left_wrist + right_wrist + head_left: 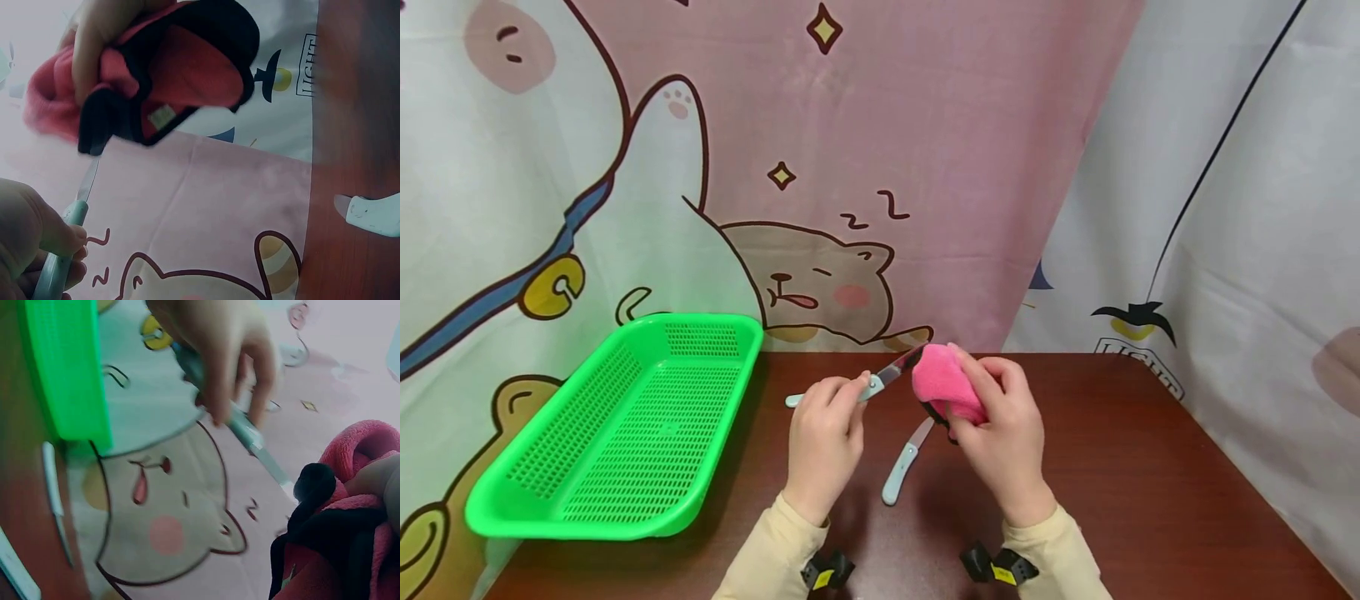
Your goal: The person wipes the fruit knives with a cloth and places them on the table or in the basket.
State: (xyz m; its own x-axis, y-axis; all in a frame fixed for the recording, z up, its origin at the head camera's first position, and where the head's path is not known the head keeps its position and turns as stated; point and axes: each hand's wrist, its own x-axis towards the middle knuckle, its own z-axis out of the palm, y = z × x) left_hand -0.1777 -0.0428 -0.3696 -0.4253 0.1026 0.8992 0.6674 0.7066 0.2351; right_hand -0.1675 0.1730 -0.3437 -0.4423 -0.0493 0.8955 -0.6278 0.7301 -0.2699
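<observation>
Currently the person's left grip (826,442) is clamped round the pale-blue handle of a raised knife (877,385), whose bare blade slants up and away toward the right. Its tip comes right up to the black edging of a pink cloth (946,379), though I can't tell for certain whether the steel touches it. The right grip (1000,421) is closed on that cloth, thumb on the near side and fingers over the top, holding it bunched in the air above the counter (1135,492). From the left wrist, the cloth shows a hollow, pouch-like form, with a small pale tag (162,117) inside. Below and between the two hands, a second knife (901,477) lies on the counter, its blade out and pointing away from the person, its tip near the hanging edge of the cloth. Just past the left grip lies a third knife (793,401), largely hidden by the hand in the head view. To the left stands a long green basket (580,531) with perforated walls. Cream sleeves (778,550) cover both forearms, and a black wrist device (827,571) sits at each cuff. Behind everything hangs a cartoon-printed curtain (940,133).
</observation>
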